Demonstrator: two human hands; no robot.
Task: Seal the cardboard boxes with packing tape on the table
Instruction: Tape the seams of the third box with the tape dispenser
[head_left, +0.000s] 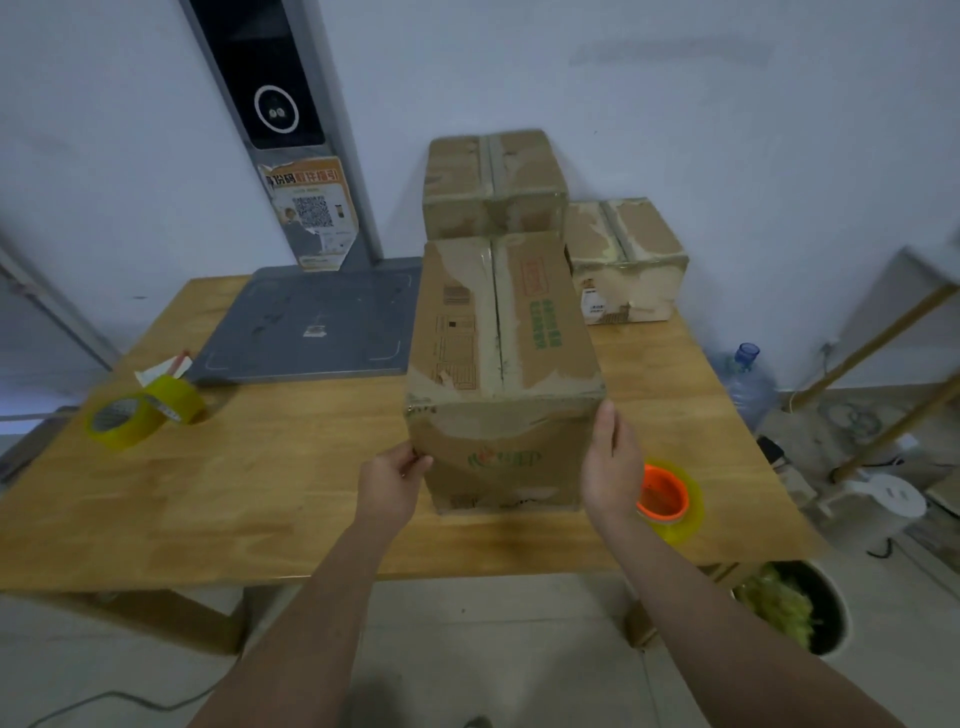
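Both our hands sit at the near box (501, 364), mid table (260, 493): left hand (392, 480) w/ fingers curled, pinching its front-left edge; right hand (613, 462) flat, fingers straight against its right side. Top seam looks untaped. Orange-core tape (667, 499) lies just right of the right hand; two yellow rolls (143, 413) far left. Two taped boxes (493, 182) behind, by the wall.
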